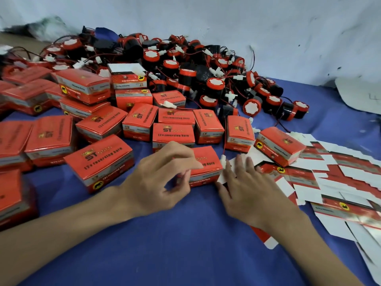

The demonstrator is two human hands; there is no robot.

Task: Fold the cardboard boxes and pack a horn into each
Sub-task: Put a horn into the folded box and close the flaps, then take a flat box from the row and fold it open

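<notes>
A small red cardboard box printed "12v reversing horn" lies on the blue cloth in front of me. My left hand holds its left end, the forefinger over the top and the thumb curled beneath. My right hand lies with straight fingers against the box's right end, on its open white flap. A white connector on a thin red wire sticks out of that end. Whether a horn is inside, I cannot tell. Loose red-and-black horns are heaped at the back.
Several closed red boxes are stacked on the left and across the middle. Flat unfolded box blanks are fanned out on the right, partly under my right hand. The blue cloth covers the surface, and a white wall stands behind the pile.
</notes>
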